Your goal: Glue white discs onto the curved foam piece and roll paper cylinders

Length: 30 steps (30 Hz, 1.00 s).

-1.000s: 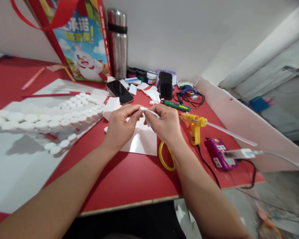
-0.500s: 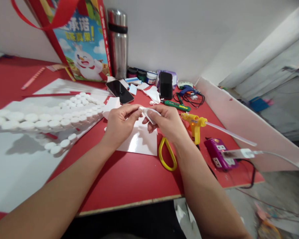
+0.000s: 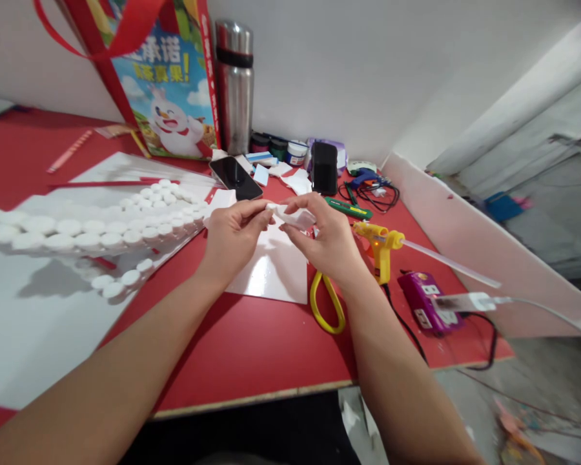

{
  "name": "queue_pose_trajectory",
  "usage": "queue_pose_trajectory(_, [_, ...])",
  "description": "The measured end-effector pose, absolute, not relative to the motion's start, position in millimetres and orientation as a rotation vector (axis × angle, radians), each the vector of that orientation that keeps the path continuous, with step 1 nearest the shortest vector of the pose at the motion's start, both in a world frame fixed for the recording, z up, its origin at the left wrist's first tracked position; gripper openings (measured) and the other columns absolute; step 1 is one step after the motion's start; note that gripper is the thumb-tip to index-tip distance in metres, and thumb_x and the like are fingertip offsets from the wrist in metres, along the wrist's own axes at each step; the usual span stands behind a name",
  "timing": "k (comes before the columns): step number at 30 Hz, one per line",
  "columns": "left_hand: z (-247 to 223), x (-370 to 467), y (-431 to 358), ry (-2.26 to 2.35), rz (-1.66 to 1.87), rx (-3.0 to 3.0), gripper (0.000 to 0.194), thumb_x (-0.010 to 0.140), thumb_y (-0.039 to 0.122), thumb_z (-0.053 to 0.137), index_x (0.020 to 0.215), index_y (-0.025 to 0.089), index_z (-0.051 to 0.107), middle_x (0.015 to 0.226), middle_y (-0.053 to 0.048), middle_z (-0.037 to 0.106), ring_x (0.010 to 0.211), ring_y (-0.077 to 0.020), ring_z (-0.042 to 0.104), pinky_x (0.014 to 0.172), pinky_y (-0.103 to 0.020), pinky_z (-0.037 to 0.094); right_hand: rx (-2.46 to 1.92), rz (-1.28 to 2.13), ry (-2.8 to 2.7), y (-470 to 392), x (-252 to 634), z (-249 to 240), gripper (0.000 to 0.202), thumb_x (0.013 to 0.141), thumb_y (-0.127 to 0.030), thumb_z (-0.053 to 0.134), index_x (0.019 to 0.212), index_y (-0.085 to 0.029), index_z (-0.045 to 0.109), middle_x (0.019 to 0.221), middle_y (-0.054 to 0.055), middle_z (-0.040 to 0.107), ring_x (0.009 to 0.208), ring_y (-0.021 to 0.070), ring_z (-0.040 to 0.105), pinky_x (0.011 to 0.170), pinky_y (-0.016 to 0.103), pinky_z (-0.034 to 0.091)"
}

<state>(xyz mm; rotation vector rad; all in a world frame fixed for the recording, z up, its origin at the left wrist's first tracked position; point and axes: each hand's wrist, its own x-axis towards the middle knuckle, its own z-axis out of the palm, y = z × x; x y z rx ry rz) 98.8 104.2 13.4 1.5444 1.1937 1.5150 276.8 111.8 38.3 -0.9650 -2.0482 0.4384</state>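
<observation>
A thin, soft-looking white strip (image 3: 297,218), perhaps paper or clay, is held between my two hands above a glossy white sheet (image 3: 271,278). My left hand (image 3: 232,236) pinches its left end between thumb and fingertips. At the other end, my right hand (image 3: 322,232) curves around the strip, thumb below and fingers above. Beneath my right hand, the yellow handle loop (image 3: 327,303) of a tool, likely scissors, lies on the table. Just right of that hand stands a yellow glue gun (image 3: 380,245) with a long clear glue stick in its back.
Rows of white discs (image 3: 91,232) spread over a white board (image 3: 24,323) at left. Phones (image 3: 235,177), a green cutter (image 3: 347,208), a steel thermos (image 3: 235,90) and a printed bag (image 3: 169,90) sit at the back. A purple power box (image 3: 428,300) with cables stands right.
My right hand has turned and its fingers have lifted and loosened, so more of the white strip shows. My left hand keeps its pinch in nearly the same place.
</observation>
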Motion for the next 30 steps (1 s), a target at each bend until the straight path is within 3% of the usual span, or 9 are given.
queue_pose_trajectory(6, [17,100,102,1.19,1.508,1.546,0.011,0.088,0.025,0.069,0.088,0.019,0.078,0.079,-0.002,0.074,0.074,-0.016,0.065,0.075,-0.029,0.053,-1.117,0.547,-1.929,113,276,36,0.012,0.089,-0.029,0.07,0.093,-0.022,0.062,0.091,0.004,0.07,0.079,0.0197,0.064,0.074,0.034,0.049])
queue_pose_trajectory(11, [13,99,104,1.193,1.511,1.572,0.013,0.088,0.027,0.068,0.09,0.02,0.079,0.08,-0.002,0.075,0.074,-0.0167,0.065,0.075,-0.03,0.053,-1.02,0.557,-1.876,111,272,41,0.012,0.088,-0.023,0.071,0.078,-0.021,0.064,0.105,0.006,0.072,0.095,0.0203,0.065,0.085,0.035,0.049])
queue_pose_trajectory(17, [11,100,105,1.2,1.509,1.552,0.015,0.087,0.026,0.069,0.094,0.02,0.08,0.079,-0.002,0.075,0.073,-0.0165,0.065,0.074,-0.03,0.053,-1.076,0.723,-1.731,108,270,46,0.013,0.088,-0.028,0.072,0.081,-0.02,0.065,0.092,0.003,0.074,0.076,0.0151,0.061,0.07,0.03,0.046])
queue_pose_trajectory(21, [15,100,103,1.203,1.508,1.59,0.016,0.089,0.025,0.067,0.097,0.019,0.08,0.08,-0.002,0.074,0.074,-0.0166,0.065,0.074,-0.029,0.054,-1.099,0.834,-1.625,111,271,42,0.016,0.083,-0.028,0.077,0.077,-0.018,0.066,0.086,0.004,0.073,0.08,0.0161,0.063,0.075,0.031,0.048])
queue_pose_trajectory(24, [16,99,102,1.198,1.516,1.645,0.018,0.09,0.024,0.067,0.1,0.019,0.081,0.081,-0.002,0.073,0.074,-0.0162,0.065,0.073,-0.028,0.053,-1.07,1.04,-1.48,115,274,42,0.02,0.078,-0.029,0.082,0.085,-0.019,0.066,0.082,0.002,0.072,0.08,0.0166,0.068,0.077,0.032,0.052])
queue_pose_trajectory(27, [18,98,102,1.176,1.507,1.671,0.016,0.09,0.023,0.066,0.097,0.02,0.081,0.081,-0.002,0.072,0.074,-0.016,0.064,0.072,-0.028,0.052,-1.046,1.188,-1.333,117,279,46,0.028,0.082,-0.042,0.078,0.096,-0.021,0.066,0.086,0.003,0.075,0.08,0.0171,0.071,0.071,0.03,0.055])
queue_pose_trajectory(30, [21,98,101,1.124,1.467,1.74,0.016,0.091,0.022,0.065,0.092,0.02,0.08,0.082,-0.003,0.072,0.076,-0.0167,0.064,0.075,-0.029,0.052,-1.11,1.308,-1.195,118,282,49,0.035,0.087,-0.055,0.07,0.086,-0.02,0.067,0.08,0.005,0.074,0.071,0.0171,0.071,0.064,0.029,0.057])
